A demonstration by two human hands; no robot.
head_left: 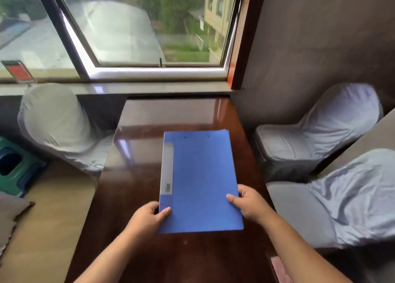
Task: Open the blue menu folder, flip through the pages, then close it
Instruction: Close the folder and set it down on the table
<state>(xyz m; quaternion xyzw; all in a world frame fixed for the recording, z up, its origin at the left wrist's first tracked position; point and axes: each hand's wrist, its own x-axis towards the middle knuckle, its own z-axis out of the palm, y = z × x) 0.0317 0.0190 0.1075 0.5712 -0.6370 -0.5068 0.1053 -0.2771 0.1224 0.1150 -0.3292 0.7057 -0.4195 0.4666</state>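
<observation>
Closed blue folder (pixel 199 182) on glossy dark wood table (pixel 149 257) below window (pixel 147 32). Left hand (pixel 149 215), right hand (pixel 250 203): fingers pinch folder's near edges. Covered chairs (pixel 316 131) alongside.

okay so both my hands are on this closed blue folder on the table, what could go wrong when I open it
1. The dark table looks glossy, so the blue folder may slide as the cover lifts.
2. The left hand grips the spine corner and the right hand the opening edge; a thumb left on top could hinder opening.
</observation>
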